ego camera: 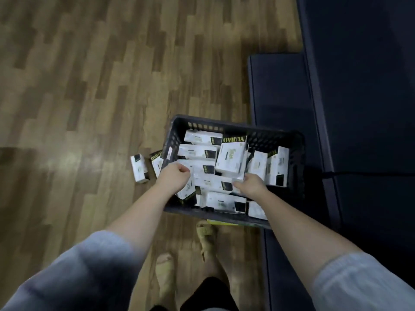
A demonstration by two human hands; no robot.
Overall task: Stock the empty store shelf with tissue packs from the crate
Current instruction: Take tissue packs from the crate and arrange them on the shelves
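A dark plastic crate (226,126) stands on the wooden floor, filled with several white tissue packs with black ends. My left hand (176,176) reaches over the crate's left wall, fingers curled on a tissue pack (187,189) at the near left corner. My right hand (251,184) is inside the crate, fingers closed on the lower edge of a large upright tissue pack (231,158) marked with gold lettering. The dark blue shelf (280,90) lies to the right of the crate, its surface bare.
Two tissue packs (139,168) lie on the floor just left of the crate. My feet in pale slippers (205,234) stand close behind the crate. A taller dark blue unit (370,86) fills the right side. Wooden floor (89,86) stretches to the left.
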